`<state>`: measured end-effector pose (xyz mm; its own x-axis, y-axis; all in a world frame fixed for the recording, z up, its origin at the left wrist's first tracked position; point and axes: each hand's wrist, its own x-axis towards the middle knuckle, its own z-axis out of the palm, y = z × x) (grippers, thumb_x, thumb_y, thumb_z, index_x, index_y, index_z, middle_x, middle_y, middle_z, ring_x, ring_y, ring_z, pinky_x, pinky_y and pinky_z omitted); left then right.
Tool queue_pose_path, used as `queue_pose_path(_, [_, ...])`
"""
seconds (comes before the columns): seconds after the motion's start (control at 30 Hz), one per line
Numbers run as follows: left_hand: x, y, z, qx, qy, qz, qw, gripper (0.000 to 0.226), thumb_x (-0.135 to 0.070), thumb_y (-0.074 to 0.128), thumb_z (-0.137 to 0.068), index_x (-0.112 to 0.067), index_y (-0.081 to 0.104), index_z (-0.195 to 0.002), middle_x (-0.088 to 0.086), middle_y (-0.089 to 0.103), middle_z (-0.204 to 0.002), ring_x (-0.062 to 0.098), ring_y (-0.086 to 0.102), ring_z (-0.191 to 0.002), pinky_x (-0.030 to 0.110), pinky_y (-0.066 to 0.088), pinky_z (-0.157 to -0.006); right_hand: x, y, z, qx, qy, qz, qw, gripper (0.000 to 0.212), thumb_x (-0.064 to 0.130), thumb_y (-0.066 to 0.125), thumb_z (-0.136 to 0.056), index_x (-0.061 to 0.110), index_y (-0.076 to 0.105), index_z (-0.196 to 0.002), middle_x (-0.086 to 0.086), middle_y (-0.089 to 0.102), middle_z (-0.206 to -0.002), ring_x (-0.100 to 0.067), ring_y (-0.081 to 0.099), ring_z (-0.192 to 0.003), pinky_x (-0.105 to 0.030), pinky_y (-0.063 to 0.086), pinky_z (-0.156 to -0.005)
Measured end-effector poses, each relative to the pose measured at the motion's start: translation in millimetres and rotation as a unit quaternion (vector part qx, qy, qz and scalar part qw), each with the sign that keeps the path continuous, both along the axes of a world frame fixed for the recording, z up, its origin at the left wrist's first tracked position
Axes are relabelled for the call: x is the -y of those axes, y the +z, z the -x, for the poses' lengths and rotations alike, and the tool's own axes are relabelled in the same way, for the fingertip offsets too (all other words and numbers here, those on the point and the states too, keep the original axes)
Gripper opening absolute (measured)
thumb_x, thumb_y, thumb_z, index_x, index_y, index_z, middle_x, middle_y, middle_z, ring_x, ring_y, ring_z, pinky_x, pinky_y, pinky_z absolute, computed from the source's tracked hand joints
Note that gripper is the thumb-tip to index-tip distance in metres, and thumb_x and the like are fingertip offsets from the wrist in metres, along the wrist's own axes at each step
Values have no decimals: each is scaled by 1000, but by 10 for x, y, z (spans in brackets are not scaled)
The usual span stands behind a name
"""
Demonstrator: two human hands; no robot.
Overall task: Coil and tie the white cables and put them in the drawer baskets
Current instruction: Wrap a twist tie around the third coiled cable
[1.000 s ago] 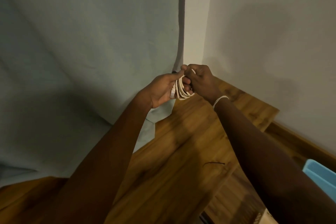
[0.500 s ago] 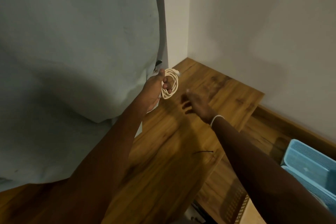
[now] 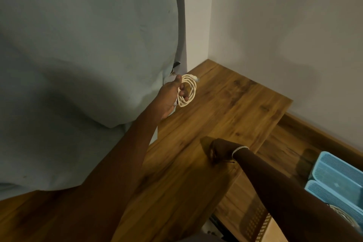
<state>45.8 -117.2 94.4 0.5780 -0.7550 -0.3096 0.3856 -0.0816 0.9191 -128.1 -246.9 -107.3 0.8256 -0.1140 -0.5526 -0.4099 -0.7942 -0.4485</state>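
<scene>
A coiled white cable (image 3: 189,90) hangs in my left hand (image 3: 170,95), held up above the far end of the wooden table (image 3: 225,108), with one plug end sticking out at the coil's top right. My thumb lies over the loops and my fingers pass through the coil. My right hand (image 3: 218,151) is down on the tabletop nearer to me, its fingertips bunched on the left end of a thin black tie (image 3: 230,161) that lies on the wood. A white band circles the right wrist.
Two light blue slatted baskets (image 3: 337,177) sit in the open drawer at the lower right, below the table's edge. A pale grey cloth (image 3: 78,65) hangs along the left side. White walls meet in a corner behind the table.
My right hand let go of the coil and dropped toward me onto the black tie. The left hand alone kept the coil, and the view tilted to show the baskets.
</scene>
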Motion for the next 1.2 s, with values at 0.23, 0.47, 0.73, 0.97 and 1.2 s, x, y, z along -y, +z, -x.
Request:
queue_pose_path(0.23, [-20, -25, -38, 35, 3, 5, 999, 36, -39, 39, -103, -10, 55, -88, -4, 49, -51, 6, 47, -44, 27, 46, -60, -48, 92, 39, 36, -41, -49, 997, 19, -7, 61, -87, -2, 74, -100, -14, 73, -103, -11, 64, -88, -19, 43, -83])
queue_pose_path(0.47, [-29, -50, -151, 138, 2, -50, 989, 39, -49, 38, -100, -17, 60, -94, -6, 58, -61, 11, 55, -61, 33, 47, -77, -78, 1166, -308, 313, -342, -332, 822, 16, 4, 55, -99, 2, 71, -97, -15, 66, -82, -22, 62, -74, -39, 55, -77])
queue_pose_path(0.73, [-83, 134, -83, 285, 51, -64, 955, 55, -49, 25, -103, -13, 55, -131, 10, 64, -118, 21, 60, -106, 31, 45, -94, -348, 2313, -771, 392, -372, -403, 738, 19, -1, 60, -95, 0, 74, -108, -15, 76, -101, -21, 70, -85, -28, 60, -78])
queue_pose_path(0.97, [-179, 261, -51, 329, 91, -4, 940, 43, -45, 29, -104, -14, 58, -98, -4, 59, -78, 7, 57, -73, 11, 46, -61, -650, 2309, -940, 450, -492, -311, 678, 11, -8, 72, -79, -8, 71, -90, -23, 71, -87, -29, 71, -77, -33, 63, -69])
queue_pose_path(1.2, [-316, 322, 11, 466, 58, -24, 883, 34, -35, 31, -105, -19, 56, -88, -6, 60, -77, 3, 58, -72, 17, 47, -70, -828, 2438, -1008, 404, -520, -456, 598, 5, -5, 68, -87, -4, 64, -89, -17, 63, -81, -25, 64, -75, -31, 61, -73])
